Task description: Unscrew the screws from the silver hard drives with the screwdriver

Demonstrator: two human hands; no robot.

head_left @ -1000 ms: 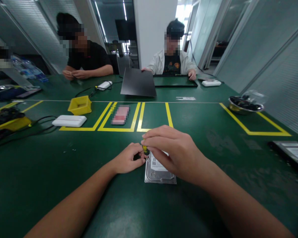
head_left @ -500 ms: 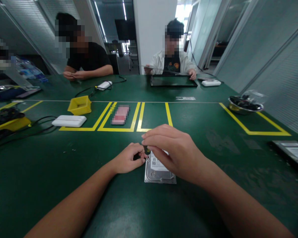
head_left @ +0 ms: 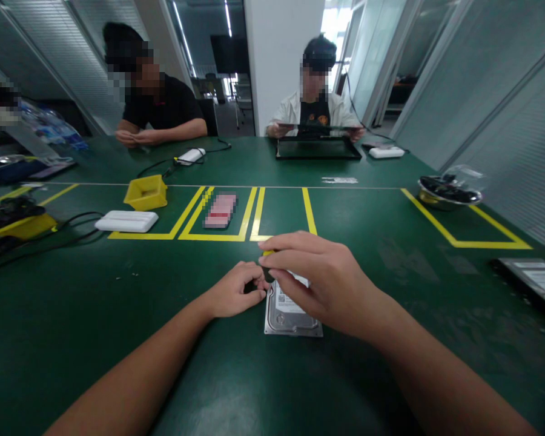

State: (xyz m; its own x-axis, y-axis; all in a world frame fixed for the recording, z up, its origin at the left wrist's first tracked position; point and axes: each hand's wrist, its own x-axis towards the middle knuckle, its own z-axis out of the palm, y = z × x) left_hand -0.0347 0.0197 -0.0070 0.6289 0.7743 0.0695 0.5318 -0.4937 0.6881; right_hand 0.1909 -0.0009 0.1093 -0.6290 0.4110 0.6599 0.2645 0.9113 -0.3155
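Note:
A silver hard drive (head_left: 293, 322) with a white label lies flat on the green table, its upper right part hidden under my right hand (head_left: 329, 281). That hand's fingers are closed around the black-and-yellow handle of a screwdriver (head_left: 267, 274), held upright over the drive's left edge. The screwdriver's tip is hidden behind my fingers. At the drive's left side my left hand (head_left: 236, 292) has its fingers curled, thumb and fingertips against the edge close to the screwdriver.
Yellow tape marks boxes on the table; a pink phone-like object (head_left: 221, 211) lies in one. A yellow bin (head_left: 146, 192) and white power strip (head_left: 127, 221) are left. Right are a filled metal bowl (head_left: 449, 191) and another drive (head_left: 533, 281). Two people sit opposite, one behind a black frame (head_left: 318, 156).
The screwdriver handle has turned a little in my right fingers, showing more yellow on top. My left hand and the hard drive stay put. The person opposite has shifted a thin sheet.

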